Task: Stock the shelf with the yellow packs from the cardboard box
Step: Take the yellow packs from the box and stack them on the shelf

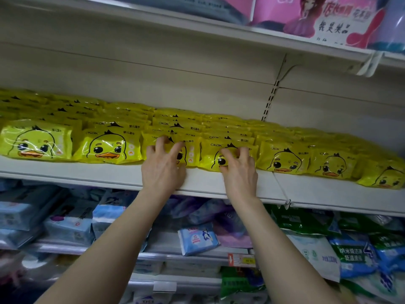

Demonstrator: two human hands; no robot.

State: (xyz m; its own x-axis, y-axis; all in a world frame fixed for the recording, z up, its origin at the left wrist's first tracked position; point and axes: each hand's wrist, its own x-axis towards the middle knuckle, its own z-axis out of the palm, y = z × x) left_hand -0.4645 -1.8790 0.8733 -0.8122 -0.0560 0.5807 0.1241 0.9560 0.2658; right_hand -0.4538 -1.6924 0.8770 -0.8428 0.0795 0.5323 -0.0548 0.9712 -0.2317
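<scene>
The yellow plastic-film packs printed with a cartoon duck face (105,148) stand in tight rows, several deep, along the white metal shelf board (87,172). They run from 9 o'clock across to 3 o'clock in the head view.

At the centre the left hand (163,165) reaches up to one front-row duck pack (194,150). Its fingers (161,143) are spread and bent, with the tips hooked at the pack's upper edge and the thumb low against the pack's front.

Just beside it, at its 3 o'clock, the right hand (238,170) grips the neighbouring front pack (210,154) much the same way (fingers apart and clawed, tips dug into the film over the duck's head, thumb under its eye). Both packs stand upright on the board, touching each other and the packs behind. The two bare forearms rise from 6 o'clock.

On the shelf above, at 12 to 1 o'clock, sits a pink printed carton (278,12). Below the board, from 7 round to 5 o'clock, blue, purple and green soft packs (197,240) lie on lower shelves.
</scene>
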